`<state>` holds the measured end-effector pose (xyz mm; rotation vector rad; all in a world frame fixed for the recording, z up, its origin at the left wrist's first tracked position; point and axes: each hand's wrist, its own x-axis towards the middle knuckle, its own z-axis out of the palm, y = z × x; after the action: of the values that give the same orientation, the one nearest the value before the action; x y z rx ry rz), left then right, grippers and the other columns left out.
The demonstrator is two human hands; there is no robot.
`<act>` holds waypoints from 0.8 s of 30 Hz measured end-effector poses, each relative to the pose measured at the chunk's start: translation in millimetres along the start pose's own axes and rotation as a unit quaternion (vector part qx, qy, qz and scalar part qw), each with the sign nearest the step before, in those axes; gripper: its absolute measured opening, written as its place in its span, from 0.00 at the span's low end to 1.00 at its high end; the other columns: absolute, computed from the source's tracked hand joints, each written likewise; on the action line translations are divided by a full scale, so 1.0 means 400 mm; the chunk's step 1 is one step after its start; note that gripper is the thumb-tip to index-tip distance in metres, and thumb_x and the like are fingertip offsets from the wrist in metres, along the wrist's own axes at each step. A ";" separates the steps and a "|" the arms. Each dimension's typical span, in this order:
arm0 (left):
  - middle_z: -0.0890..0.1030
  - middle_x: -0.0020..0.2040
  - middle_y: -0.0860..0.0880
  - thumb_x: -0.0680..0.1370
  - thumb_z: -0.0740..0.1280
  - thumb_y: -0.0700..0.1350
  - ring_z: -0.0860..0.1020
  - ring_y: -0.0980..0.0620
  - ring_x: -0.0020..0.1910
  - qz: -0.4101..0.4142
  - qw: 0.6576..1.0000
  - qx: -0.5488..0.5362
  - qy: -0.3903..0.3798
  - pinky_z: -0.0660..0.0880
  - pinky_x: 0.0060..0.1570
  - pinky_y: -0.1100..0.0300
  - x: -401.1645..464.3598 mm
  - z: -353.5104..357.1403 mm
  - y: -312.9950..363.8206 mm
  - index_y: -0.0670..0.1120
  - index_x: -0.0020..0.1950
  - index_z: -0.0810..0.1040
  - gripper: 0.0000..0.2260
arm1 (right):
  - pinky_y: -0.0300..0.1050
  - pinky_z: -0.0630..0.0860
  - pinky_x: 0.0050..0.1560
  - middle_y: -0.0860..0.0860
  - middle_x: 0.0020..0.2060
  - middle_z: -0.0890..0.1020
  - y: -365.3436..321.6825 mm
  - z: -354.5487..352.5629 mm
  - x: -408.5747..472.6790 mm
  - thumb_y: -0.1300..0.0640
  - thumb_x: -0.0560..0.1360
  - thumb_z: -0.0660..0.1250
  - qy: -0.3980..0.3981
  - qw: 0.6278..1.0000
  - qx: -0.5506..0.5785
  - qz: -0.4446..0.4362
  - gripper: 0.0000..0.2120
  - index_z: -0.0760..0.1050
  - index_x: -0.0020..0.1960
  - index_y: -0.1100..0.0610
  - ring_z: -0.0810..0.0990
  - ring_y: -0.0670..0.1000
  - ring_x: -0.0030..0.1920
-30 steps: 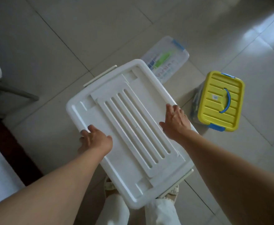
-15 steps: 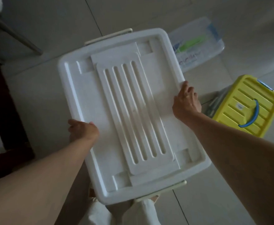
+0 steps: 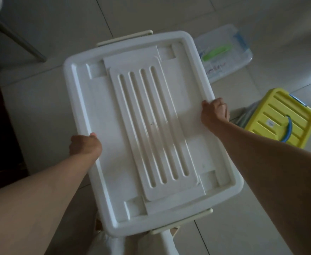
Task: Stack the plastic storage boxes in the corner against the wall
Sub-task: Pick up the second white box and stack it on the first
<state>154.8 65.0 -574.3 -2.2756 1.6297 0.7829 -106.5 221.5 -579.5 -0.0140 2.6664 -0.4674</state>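
A large white storage box [image 3: 99,100] with a ribbed lid fills the middle of the view, held above the tiled floor. My left hand [image 3: 84,144] grips its left long edge. My right hand [image 3: 215,112] grips the right long edge, fingers curled over the rim. Behind it on the floor lies a small clear box [image 3: 226,57] with blue clips and green contents. A box with a yellow lid [image 3: 278,116] and a blue handle stands on the floor at the right.
A grey metal leg [image 3: 15,35] slants across the upper left. Dark furniture [image 3: 2,126] runs down the left edge. My white-trousered legs [image 3: 112,243] show under the box. Pale floor tiles [image 3: 261,218] surround everything.
The white box has turned so that its long side now points almost straight away from me, and it looks nearer to the camera. Both hands kept their grip on its edges.
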 end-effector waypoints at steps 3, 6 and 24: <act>0.70 0.68 0.32 0.80 0.58 0.49 0.70 0.34 0.67 0.026 1.000 0.011 -0.003 0.67 0.64 0.47 -0.022 -0.027 0.007 0.30 0.67 0.66 0.25 | 0.50 0.67 0.63 0.64 0.62 0.73 0.010 -0.030 -0.020 0.48 0.78 0.56 0.009 1.000 0.017 0.015 0.21 0.68 0.62 0.63 0.71 0.62 0.63; 0.70 0.68 0.32 0.80 0.57 0.50 0.69 0.34 0.67 0.050 0.998 0.022 0.002 0.67 0.64 0.47 -0.050 -0.074 0.023 0.30 0.68 0.65 0.26 | 0.51 0.67 0.61 0.64 0.61 0.73 0.010 -0.080 -0.048 0.47 0.78 0.56 0.012 1.000 0.014 0.017 0.20 0.68 0.61 0.62 0.71 0.63 0.63; 0.70 0.67 0.32 0.78 0.58 0.51 0.71 0.33 0.65 0.213 0.974 0.073 -0.014 0.69 0.62 0.46 -0.329 -0.377 0.216 0.32 0.67 0.66 0.26 | 0.51 0.65 0.62 0.64 0.63 0.72 0.106 -0.482 -0.292 0.46 0.79 0.56 0.095 0.981 0.091 0.140 0.22 0.67 0.63 0.63 0.69 0.63 0.65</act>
<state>86.3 67.7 -367.3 -1.8279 2.1194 0.7463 -78.1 333.3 -381.2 0.4761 2.7381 -0.6444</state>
